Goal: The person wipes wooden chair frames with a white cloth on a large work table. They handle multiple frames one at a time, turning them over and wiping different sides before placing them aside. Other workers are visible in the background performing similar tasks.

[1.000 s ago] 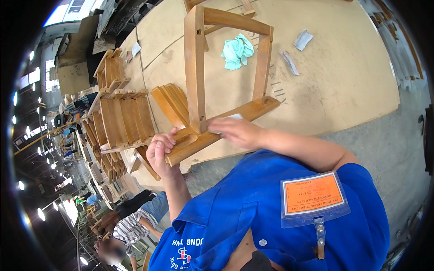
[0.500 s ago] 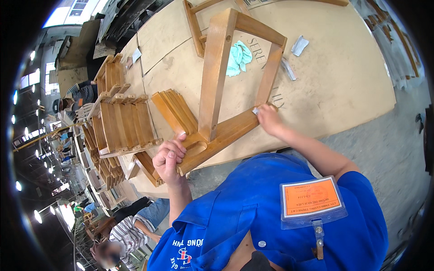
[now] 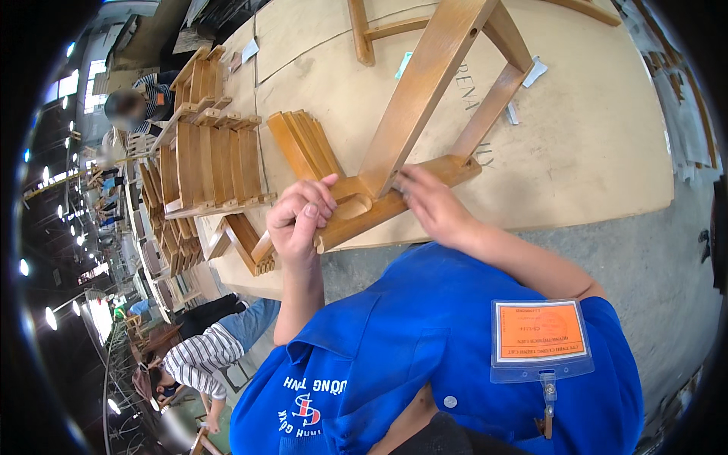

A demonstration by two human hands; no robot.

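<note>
A brown wooden chair-side frame [image 3: 426,91] stands tilted on the table. Its near rail has an oval recess [image 3: 353,205] by the left end. My left hand [image 3: 299,216] is wrapped round that end, thumb toward me. My right hand [image 3: 436,205] presses on the rail beside the foot of the slanting upright, fingers close together. Whatever is under those fingertips is hidden. Left of the frame lies a small stack of wooden slats [image 3: 303,144].
Stacked wooden frames [image 3: 216,167] stand left on the cardboard-covered table [image 3: 599,152]. Another frame [image 3: 398,29] lies at the far side. A green cloth [image 3: 403,65] shows behind the upright, and paper scraps [image 3: 535,72] lie right. One person [image 3: 208,356] in stripes bends at lower left.
My right hand has slid left along the rail to the upright's foot. The frame has shifted right in view, now covering most of the cloth. My left hand keeps its grip.
</note>
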